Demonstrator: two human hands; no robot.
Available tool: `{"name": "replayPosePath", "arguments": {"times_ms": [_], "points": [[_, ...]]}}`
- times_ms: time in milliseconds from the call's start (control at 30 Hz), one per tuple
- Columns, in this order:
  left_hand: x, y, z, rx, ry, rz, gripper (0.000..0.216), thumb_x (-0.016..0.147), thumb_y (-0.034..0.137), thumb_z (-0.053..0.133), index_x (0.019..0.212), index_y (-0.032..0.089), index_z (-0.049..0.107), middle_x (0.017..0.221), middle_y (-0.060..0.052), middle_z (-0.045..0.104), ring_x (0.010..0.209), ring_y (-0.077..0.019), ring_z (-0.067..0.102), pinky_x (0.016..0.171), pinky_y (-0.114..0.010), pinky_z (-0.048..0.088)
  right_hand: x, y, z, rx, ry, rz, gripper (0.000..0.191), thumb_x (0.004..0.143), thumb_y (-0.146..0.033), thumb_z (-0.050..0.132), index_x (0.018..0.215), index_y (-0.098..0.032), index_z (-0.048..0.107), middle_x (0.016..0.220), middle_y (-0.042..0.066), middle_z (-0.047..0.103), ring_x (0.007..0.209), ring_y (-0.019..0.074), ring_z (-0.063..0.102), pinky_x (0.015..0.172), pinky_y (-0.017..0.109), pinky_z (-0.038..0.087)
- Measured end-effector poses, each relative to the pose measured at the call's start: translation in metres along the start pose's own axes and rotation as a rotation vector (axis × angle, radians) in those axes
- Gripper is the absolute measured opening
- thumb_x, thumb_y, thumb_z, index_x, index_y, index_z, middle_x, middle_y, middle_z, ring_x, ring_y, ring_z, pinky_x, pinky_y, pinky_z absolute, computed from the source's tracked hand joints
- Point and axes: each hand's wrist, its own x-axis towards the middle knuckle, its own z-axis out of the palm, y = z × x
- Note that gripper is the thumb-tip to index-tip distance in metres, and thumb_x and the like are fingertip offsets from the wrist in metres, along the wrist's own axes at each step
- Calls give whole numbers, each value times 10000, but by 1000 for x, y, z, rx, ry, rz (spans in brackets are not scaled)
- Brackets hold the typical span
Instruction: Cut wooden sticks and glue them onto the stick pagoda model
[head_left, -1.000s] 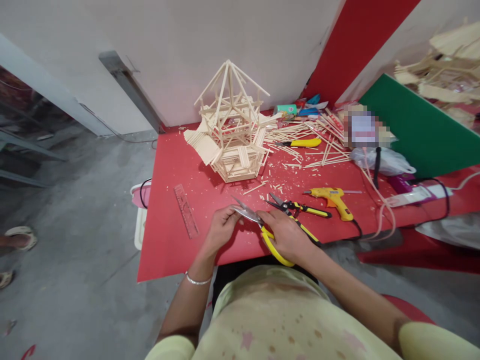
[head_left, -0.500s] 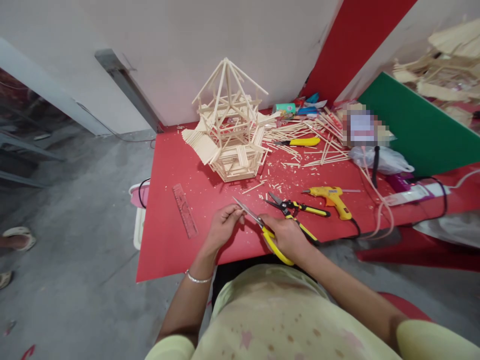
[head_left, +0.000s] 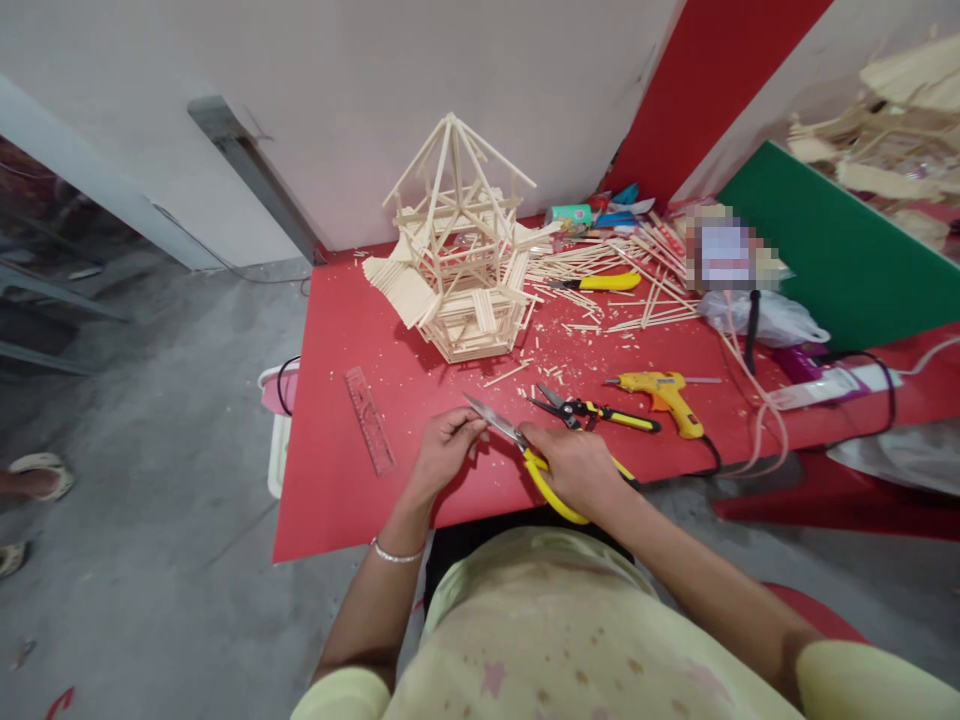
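Observation:
My right hand (head_left: pixel 576 462) is wrapped round yellow-handled scissors (head_left: pixel 551 490), their metal blades pointing up and left over the red table. My left hand (head_left: pixel 448 450) is closed in a pinch beside the blades, fingertips close to the metal. Whatever it pinches is too small to make out. Beyond my hands stands a pavilion-like model of thin wooden sticks (head_left: pixel 472 325), with a pointed open roof frame. Just right of the blades lie pliers-like cutters (head_left: pixel 600 412) with black and yellow handles, partly hidden by my right hand.
A clear ruler (head_left: pixel 369 420) lies on the red table (head_left: pixel 322 500) at left. To the right are a yellow glue gun (head_left: pixel 664 395) with its cord and a yellow utility knife (head_left: pixel 607 283). Loose sticks (head_left: pixel 585 260) and offcuts are scattered behind. A green board (head_left: pixel 840 260) leans at far right.
My right hand and the scissors have shifted very slightly, covering more of the cutters' lower handle, and the blades have turned a little. My left hand stays nearly in place.

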Motion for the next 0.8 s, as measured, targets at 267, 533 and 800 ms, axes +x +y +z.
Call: {"name": "replayPosePath", "arguments": {"times_ms": [267,533,800], "points": [[0,-4,5,-215,74,-20,303,842,465,694,907,171,655,761,-56,731,590,-142,663,546,-239,502,11,-8,14,-115,61,228,477,934,-366,476,1392,-234,518,938,95,748,825,250,694,634,292,392],[13,15,13,-489,35,-19,256,808,382,758,906,194,613,856,-52,749,784,-175,704,749,-309,545,9,-7,12,27,338,15,326,964,-351,486,1168,-198,689,1097,116,723,992,236,663,847,316,480],[44,29,41,-627,31,-100,253,702,320,844,819,158,689,793,-17,681,702,-103,621,682,-231,498,35,-12,-27,733,453,-128,277,978,-380,509,973,-207,725,899,42,756,800,167,684,766,272,515]]}}
